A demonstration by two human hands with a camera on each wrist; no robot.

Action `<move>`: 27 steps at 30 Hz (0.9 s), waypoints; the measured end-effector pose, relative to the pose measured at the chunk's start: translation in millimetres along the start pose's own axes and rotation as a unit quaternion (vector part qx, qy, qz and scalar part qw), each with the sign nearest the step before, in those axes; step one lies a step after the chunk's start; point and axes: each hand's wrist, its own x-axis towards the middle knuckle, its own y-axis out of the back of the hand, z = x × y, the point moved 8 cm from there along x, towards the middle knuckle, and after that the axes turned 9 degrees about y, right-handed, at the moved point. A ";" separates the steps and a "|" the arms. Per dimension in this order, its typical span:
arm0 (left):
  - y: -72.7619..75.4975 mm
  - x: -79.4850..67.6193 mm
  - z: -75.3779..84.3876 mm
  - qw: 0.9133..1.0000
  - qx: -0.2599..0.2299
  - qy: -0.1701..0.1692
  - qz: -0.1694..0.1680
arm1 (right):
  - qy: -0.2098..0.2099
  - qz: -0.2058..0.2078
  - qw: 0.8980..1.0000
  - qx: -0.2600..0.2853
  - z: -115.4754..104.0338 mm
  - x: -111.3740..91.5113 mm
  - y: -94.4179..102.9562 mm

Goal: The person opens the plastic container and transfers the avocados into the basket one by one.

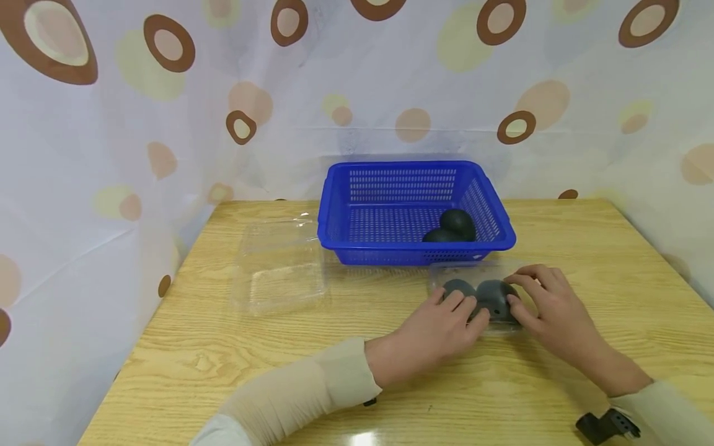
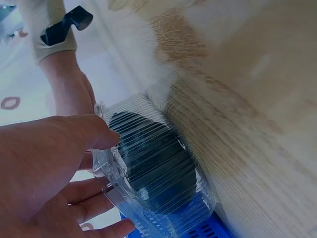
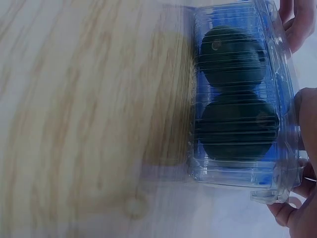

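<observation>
Two dark green avocados (image 1: pixel 496 292) sit side by side in a clear ribbed plastic container (image 3: pixel 233 173) in front of the basket. Over the container's near left part my left hand (image 1: pixel 437 337) bends its fingers. In the left wrist view, its thumb and fingers hold the plastic rim beside one avocado (image 2: pixel 158 163). My right hand (image 1: pixel 558 313) grips the container's right end, with thumb and fingers curved at the rim. The right wrist view shows both avocados (image 3: pixel 240 126) through the clear wall, the hands along the rim.
Behind the container stands a blue perforated basket (image 1: pixel 413 245) holding dark avocados (image 1: pixel 457 222) in its right front corner. To the left, another clear plastic container (image 1: pixel 284 266) lies on the wooden table (image 1: pixel 223 371). A patterned sheet (image 1: pixel 379 80) hangs behind the table.
</observation>
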 end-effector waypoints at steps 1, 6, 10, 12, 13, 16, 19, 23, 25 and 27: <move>-0.2 -1.7 -1.1 1.000 -0.001 0.000 -0.006 | 0.000 -0.001 1.000 0.001 -1.7 0.9 -0.9; -0.4 -10.7 -9.1 0.999 -0.013 0.008 -0.033 | 0.009 -0.001 1.000 0.008 -8.0 4.2 -8.5; -2.4 -17.6 -15.7 0.998 -0.030 0.018 -0.058 | 0.021 -0.005 1.000 0.011 -15.2 8.0 -14.0; -2.0 -21.3 -19.0 0.997 -0.040 0.024 -0.058 | 0.027 -0.008 1.000 0.013 -19.6 10.2 -16.1; -1.3 -23.0 -20.8 0.997 -0.044 0.027 -0.055 | 0.030 -0.008 0.999 0.014 -21.6 11.4 -17.2; 1.4 -28.7 -25.9 0.997 -0.056 0.036 -0.045 | 0.040 -0.008 0.999 0.018 -27.6 14.5 -20.2; 3.9 -33.8 -30.1 0.997 -0.059 0.045 -0.037 | 0.047 -0.010 0.999 0.025 -33.2 17.5 -22.9; 5.8 -38.8 -34.5 0.996 -0.053 0.056 -0.042 | 0.049 -0.015 0.998 0.036 -39.4 21.1 -26.2; 7.1 -40.4 -36.6 0.996 -0.051 0.062 -0.042 | 0.048 -0.018 0.998 0.041 -42.3 22.5 -27.9; 8.1 -41.4 -38.7 0.995 -0.052 0.071 -0.041 | 0.047 -0.020 0.998 0.048 -45.4 23.8 -29.6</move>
